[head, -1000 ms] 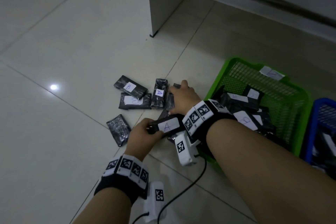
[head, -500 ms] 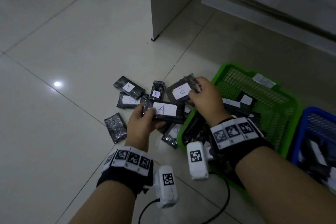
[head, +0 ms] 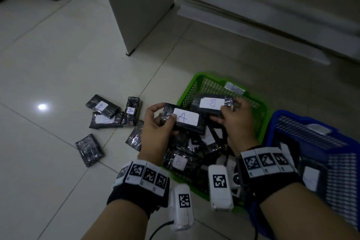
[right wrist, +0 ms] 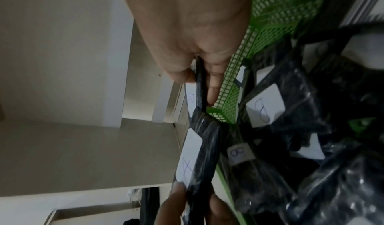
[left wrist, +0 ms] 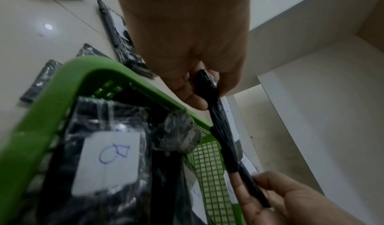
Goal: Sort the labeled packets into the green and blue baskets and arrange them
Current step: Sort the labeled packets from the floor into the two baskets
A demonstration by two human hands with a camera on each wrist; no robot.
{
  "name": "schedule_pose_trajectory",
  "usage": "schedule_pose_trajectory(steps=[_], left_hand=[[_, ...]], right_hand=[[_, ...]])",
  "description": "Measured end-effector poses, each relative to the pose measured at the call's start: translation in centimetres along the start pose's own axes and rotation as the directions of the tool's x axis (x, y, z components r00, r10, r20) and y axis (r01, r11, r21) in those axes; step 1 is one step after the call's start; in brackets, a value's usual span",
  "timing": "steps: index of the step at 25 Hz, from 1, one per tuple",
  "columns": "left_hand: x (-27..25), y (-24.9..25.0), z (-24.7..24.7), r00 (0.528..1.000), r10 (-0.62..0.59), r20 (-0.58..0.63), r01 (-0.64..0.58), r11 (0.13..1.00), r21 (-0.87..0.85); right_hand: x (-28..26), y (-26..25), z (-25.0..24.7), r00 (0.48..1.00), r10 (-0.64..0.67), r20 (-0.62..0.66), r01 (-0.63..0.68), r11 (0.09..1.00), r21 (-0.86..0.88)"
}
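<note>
My left hand (head: 157, 122) pinches a black packet labelled A (head: 185, 121) by its left end, above the green basket's (head: 187, 91) near left corner. My right hand (head: 236, 117) grips a second black packet labelled B (head: 211, 103) by its right end, just behind the A packet. The left wrist view has the A packet (left wrist: 220, 123) edge-on between thumb and fingers. In the right wrist view the B packet (right wrist: 200, 87) is pinched edge-on. The green basket holds several black packets, one labelled B (head: 178, 161). The blue basket (head: 303, 122) stands to its right with packets inside.
Several loose black packets lie on the tiled floor left of the green basket, among them a B packet (head: 102, 105), an A packet (head: 132, 111) and an unlabelled one (head: 89, 149). A white cabinet leg (head: 134, 15) stands behind. Cables trail from both wrist cameras.
Both hands have lifted and moved right, from the floor pile to above the green basket. The right hand picked up the B packet; the left kept the A packet.
</note>
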State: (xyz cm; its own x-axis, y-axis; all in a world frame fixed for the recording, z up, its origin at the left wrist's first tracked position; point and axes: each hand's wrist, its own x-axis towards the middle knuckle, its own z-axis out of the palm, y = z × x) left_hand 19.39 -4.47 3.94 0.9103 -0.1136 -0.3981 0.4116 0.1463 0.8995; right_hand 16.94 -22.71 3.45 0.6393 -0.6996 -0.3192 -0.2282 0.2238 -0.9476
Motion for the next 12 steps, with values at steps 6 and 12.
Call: schedule_pose_trajectory(steps=[6, 12], left_hand=[[-1.0, -0.7, 2.9, 0.998, 0.047, 0.038, -0.049, 0.998, 0.047], [-1.6, -2.3, 7.7, 0.994, 0.078, 0.077, -0.086, 0.990, 0.115]], right_hand=[[1.5, 0.8, -2.6, 0.996, 0.086, -0.005, -0.083, 0.948, -0.309], [-2.7, -0.9, -6.7, 0.991, 0.118, 0.069, -0.114, 0.992, -0.057]])
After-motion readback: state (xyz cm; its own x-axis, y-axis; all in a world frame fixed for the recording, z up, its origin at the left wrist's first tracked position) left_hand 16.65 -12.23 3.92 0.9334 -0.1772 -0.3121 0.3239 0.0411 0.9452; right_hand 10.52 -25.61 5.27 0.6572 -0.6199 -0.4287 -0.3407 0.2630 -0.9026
